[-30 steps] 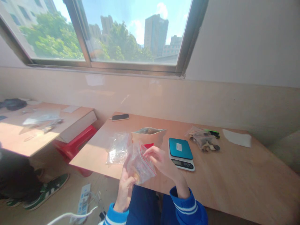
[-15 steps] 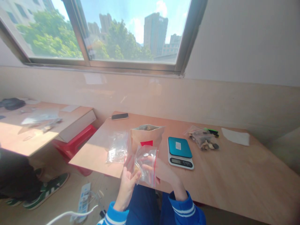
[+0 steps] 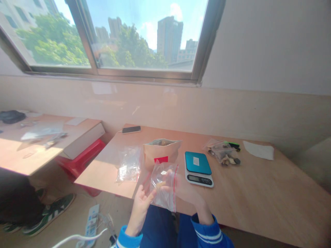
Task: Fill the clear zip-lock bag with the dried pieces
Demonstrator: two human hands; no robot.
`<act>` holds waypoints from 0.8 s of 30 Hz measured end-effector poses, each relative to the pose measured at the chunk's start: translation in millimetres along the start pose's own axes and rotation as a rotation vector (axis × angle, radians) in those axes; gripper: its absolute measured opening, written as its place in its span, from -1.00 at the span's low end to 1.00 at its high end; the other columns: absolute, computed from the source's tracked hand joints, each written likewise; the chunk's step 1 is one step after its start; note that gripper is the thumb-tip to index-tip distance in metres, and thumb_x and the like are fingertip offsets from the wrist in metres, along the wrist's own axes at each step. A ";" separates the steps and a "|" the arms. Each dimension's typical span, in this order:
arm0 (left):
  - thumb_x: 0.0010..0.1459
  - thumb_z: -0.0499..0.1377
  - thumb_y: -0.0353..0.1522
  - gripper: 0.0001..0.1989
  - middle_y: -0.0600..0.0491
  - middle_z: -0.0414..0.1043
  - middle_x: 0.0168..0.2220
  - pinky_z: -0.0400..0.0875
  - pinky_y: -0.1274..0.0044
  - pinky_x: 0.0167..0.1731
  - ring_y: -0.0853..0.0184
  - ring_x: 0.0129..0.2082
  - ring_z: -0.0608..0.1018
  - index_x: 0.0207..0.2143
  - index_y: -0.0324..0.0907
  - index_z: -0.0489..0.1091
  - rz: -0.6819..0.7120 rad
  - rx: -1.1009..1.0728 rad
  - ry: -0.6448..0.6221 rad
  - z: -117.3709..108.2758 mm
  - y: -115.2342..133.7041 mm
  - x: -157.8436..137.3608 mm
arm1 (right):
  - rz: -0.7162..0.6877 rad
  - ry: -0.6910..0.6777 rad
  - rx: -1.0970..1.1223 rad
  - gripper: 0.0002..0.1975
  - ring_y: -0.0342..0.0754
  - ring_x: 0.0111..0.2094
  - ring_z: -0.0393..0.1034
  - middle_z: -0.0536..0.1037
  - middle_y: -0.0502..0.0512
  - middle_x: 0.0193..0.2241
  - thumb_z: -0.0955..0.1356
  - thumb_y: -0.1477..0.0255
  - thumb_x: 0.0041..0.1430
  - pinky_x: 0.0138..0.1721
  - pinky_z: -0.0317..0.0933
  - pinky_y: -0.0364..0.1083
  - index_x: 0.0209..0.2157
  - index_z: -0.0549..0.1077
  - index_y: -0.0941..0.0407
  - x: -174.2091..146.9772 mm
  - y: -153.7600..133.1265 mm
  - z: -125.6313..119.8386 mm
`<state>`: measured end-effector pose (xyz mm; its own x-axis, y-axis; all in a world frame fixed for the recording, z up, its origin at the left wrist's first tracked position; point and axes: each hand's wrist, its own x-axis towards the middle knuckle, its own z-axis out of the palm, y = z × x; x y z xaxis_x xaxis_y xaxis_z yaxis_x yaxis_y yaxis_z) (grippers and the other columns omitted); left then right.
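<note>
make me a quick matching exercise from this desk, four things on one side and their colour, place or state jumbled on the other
Things:
1. scale
2. phone
3. paper pouch
4. left hand

Descriptions:
A. standing with its mouth open
B. holding a clear bag
C. teal top, white body
D. lying near the far left corner of the desk

Pairs: 1-C, 2-D, 3-A, 4-B

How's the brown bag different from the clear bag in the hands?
The brown bag stands on the table; the clear bag is in the left hand. The brown bag blocks your view; the right hand shows through the clear bag. The brown bag has a red patch; the clear bag has a red strip. Both have red.
</note>
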<state>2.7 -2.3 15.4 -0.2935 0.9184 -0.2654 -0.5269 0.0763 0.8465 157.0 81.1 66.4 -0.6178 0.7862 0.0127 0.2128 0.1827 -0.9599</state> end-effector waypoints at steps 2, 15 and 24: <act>-0.16 0.40 -0.27 -0.23 -0.14 0.43 0.08 0.33 0.26 0.09 0.04 0.09 0.45 0.14 -0.13 0.29 -0.011 -0.010 -0.003 -0.2 5.1 -0.6 | -0.011 -0.023 0.137 -0.75 -0.05 -0.28 0.45 0.53 0.01 -0.32 0.44 0.28 0.03 -0.14 0.35 -0.01 -0.27 0.43 0.09 -4.1 -3.0 -8.0; -0.03 0.30 -0.29 -0.47 0.02 0.31 0.20 0.19 0.39 0.18 0.16 0.25 0.26 0.06 -0.03 0.38 0.124 0.034 0.112 -21.4 32.8 -7.5 | -0.421 0.548 -0.113 -0.72 -0.03 -0.12 0.43 0.51 0.08 -0.11 0.35 0.31 0.17 -0.03 0.30 0.04 -0.07 0.37 0.02 52.3 -61.8 -53.7; 0.01 0.28 -0.29 -0.49 0.05 0.26 0.23 0.19 0.40 0.20 0.14 0.25 0.24 0.07 0.01 0.38 0.123 0.010 0.080 -28.5 23.7 -4.3 | -0.377 0.721 -0.170 -0.78 -0.02 -0.14 0.37 0.47 0.12 -0.11 0.22 0.36 0.28 -0.05 0.28 0.02 -0.10 0.40 0.04 35.6 -40.0 -16.1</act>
<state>-31.3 -15.5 23.5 -0.4186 0.8870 -0.1951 -0.4751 -0.0308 0.8794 138.6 111.2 109.7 -0.0461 0.8293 0.5569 0.2357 0.5508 -0.8007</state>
